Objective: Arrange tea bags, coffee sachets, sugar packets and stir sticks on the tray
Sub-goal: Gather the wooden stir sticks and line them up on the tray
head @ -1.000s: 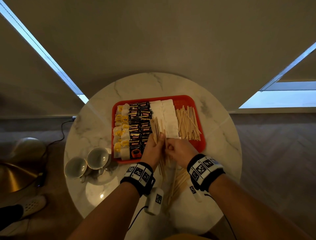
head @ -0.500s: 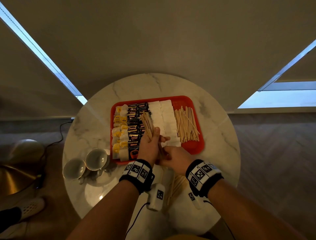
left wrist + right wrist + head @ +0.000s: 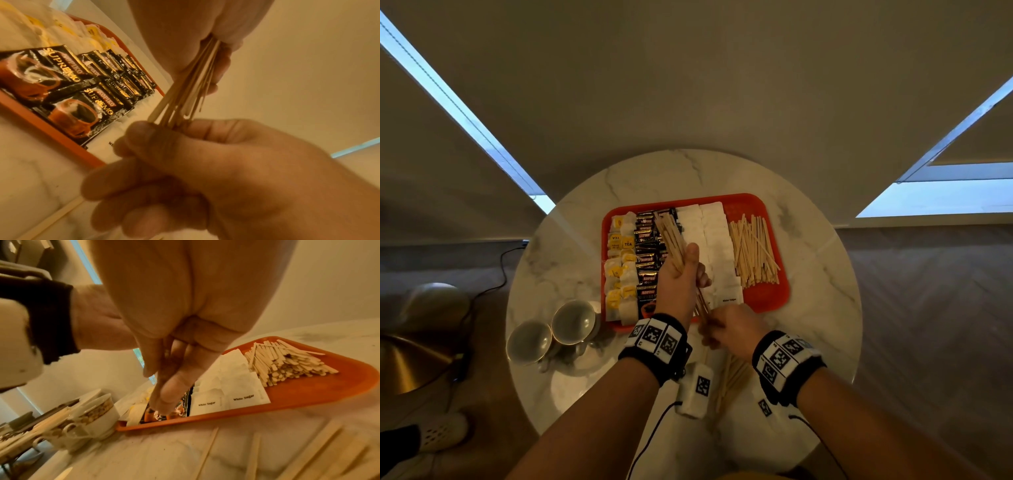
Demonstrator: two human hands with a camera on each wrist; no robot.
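A red tray [image 3: 774, 301] on the round marble table holds rows of tea bags [image 3: 619, 263], black coffee sachets [image 3: 647, 260], white sugar packets [image 3: 717, 240] and a pile of wooden stir sticks [image 3: 755, 253] at its right end. My left hand [image 3: 681, 274] grips a bundle of stir sticks [image 3: 671, 240] above the coffee sachets, the tops leaning left. Just below it, at the tray's front edge, my right hand [image 3: 726, 329] pinches the bundle's lower ends [image 3: 185, 91]. In the left wrist view the sticks run down into the right hand's curled fingers [image 3: 156, 146].
Loose stir sticks [image 3: 732, 377] lie on the table between my wrists, also seen as loose sticks [image 3: 252, 454] in the right wrist view. Two cups [image 3: 573, 322] stand left of the tray near the table's edge. A cable and a lamp base are on the floor at left.
My left hand has lifted the bundle and tilted it left over the coffee sachets. The right hand has slid down to the bundle's lower ends near the tray's front edge.
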